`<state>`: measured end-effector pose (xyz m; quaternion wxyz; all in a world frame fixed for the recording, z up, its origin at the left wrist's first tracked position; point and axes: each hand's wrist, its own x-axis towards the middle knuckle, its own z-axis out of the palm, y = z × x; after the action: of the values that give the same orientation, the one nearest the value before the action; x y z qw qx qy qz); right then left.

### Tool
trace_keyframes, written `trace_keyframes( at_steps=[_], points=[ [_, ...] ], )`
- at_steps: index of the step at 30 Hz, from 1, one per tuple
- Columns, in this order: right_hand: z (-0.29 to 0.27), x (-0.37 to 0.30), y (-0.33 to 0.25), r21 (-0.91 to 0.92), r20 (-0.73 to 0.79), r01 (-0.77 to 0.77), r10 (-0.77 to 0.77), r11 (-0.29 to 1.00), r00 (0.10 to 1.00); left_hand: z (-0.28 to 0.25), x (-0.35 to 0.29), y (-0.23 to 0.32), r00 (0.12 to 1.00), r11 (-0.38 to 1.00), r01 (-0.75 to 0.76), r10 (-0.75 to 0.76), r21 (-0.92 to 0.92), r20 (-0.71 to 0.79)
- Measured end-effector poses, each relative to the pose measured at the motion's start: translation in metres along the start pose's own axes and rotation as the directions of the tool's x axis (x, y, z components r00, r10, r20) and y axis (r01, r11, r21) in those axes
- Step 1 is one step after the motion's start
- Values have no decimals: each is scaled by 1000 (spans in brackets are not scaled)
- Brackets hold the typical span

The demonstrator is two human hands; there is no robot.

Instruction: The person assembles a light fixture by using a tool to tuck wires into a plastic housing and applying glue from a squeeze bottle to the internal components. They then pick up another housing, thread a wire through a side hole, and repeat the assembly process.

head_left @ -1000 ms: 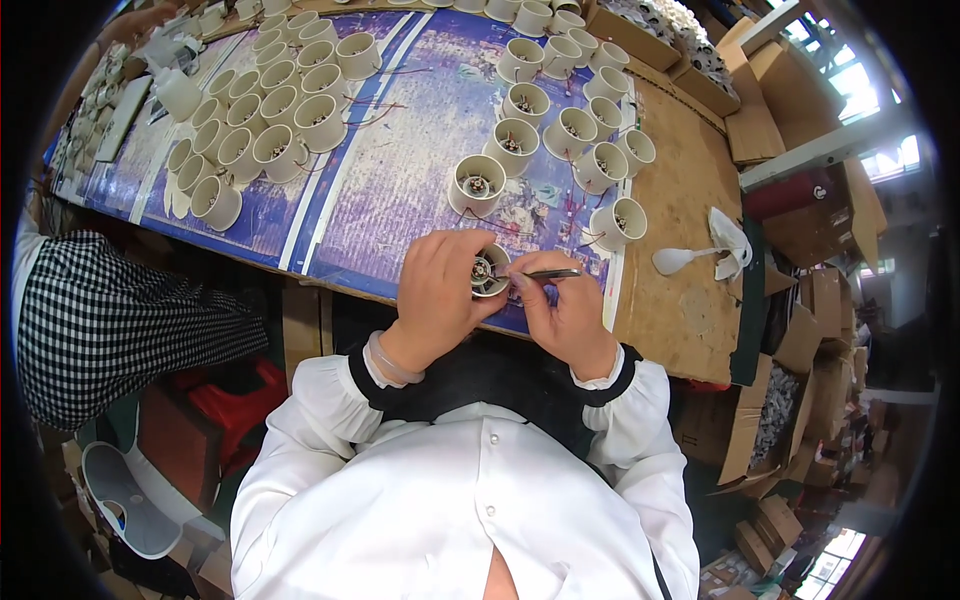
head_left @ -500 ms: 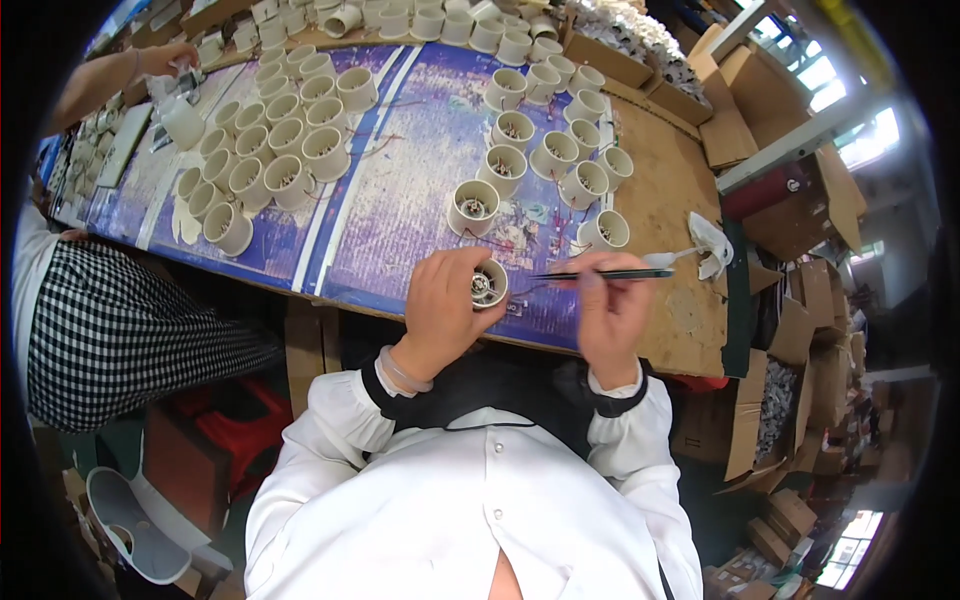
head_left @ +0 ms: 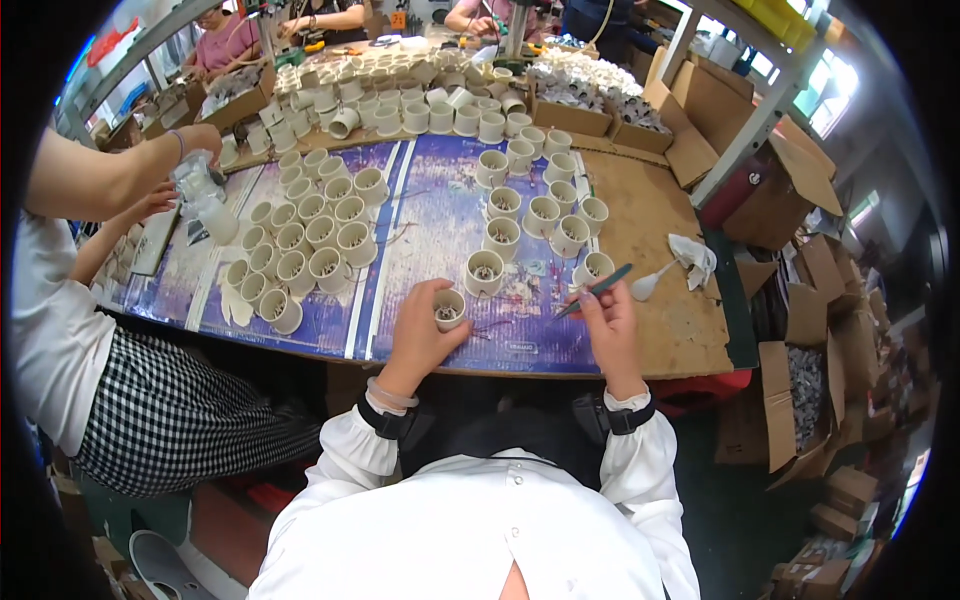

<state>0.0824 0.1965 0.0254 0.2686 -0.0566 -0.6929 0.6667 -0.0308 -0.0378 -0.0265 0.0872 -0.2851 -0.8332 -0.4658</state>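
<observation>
My left hand (head_left: 420,338) is closed round a white cup-shaped housing (head_left: 449,322) near the front edge of the table; metal parts show inside it. Thin dark red wires (head_left: 492,326) lie on the tabletop just to its right. In my right hand (head_left: 613,330) is a pair of dark tweezers (head_left: 612,282), slanting with the tip down to the left, apart from the held housing. Just beyond my left hand stands another housing (head_left: 485,274) with metal parts inside. One more housing (head_left: 594,268) sits behind the tweezers.
Groups of similar housings (head_left: 325,262) stand on the purple-and-white board (head_left: 430,220), with more rows behind. A white spoon-like tool (head_left: 645,287) and crumpled tissue (head_left: 692,256) lie at the right. A co-worker's arm (head_left: 110,180) reaches in from the left. Open cartons (head_left: 795,400) stand at the right.
The view has tilted up, showing co-workers across the table. My right hand with the tweezers has drawn away rightward from the held housing, and the tweezers now slant instead of lying level.
</observation>
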Motion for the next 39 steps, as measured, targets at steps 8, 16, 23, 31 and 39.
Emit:
trace_keyframes(
  at_steps=[8,16,23,31,39],
  points=[
    [23,71,13,-44,328,-28,41,999,944,10,6,3,1000,998,15,-15,-58,6],
    [29,85,57,-18,380,56,-46,998,924,11,4,10,967,993,-47,73,111,-244],
    [30,68,42,11,467,-14,7,1000,884,8,-3,14,991,998,-19,27,66,-128],
    [25,68,42,-19,373,57,-46,998,927,-1,35,31,992,997,-76,77,20,-97],
    [23,70,54,-66,380,58,-29,996,925,14,62,27,943,982,-66,3,179,332]
  ],
)
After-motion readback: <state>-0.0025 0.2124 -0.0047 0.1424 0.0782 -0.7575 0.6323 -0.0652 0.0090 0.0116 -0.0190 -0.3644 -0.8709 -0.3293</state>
